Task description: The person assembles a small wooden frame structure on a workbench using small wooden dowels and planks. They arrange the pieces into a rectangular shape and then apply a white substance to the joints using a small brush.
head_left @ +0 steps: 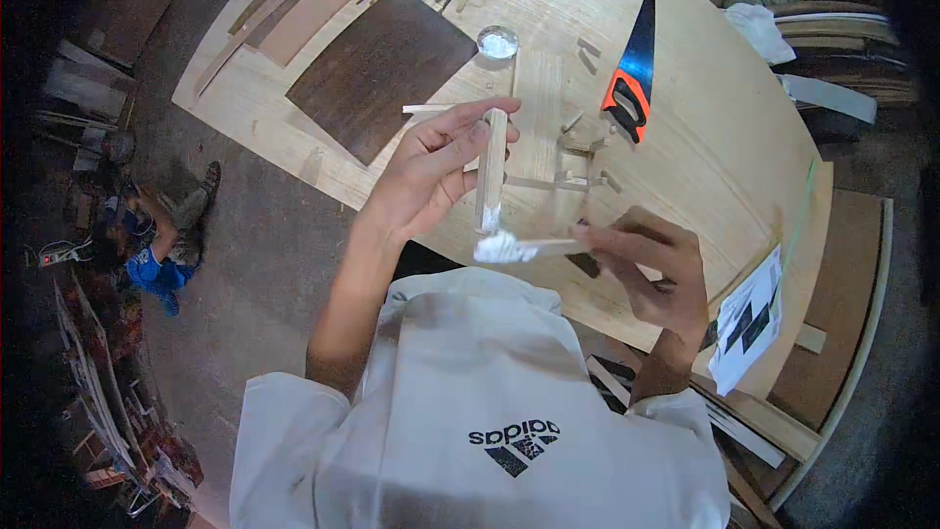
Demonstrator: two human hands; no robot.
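My left hand (436,162) is closed around a short squared wooden stick (492,162), held upright with white glue on its lower end. Between the fingers of my right hand (646,260) is a thin wooden glue stick (553,247), its tip covered in a thick white blob. That blob lies right by the glued end of the squared stick; whether they touch I cannot tell. Beyond my hands on the table stands a small round container (497,42) of white glue. Several small wood pieces (578,176) lie between my hands, partly joined into a frame.
A handsaw (632,78) with an orange and black handle lies at the right of the table (725,137). A dark brown board (382,73) and long wood strips (304,0) cover its left side. Printed paper (746,323) hangs at the right edge. Another person (162,255) crouches far left.
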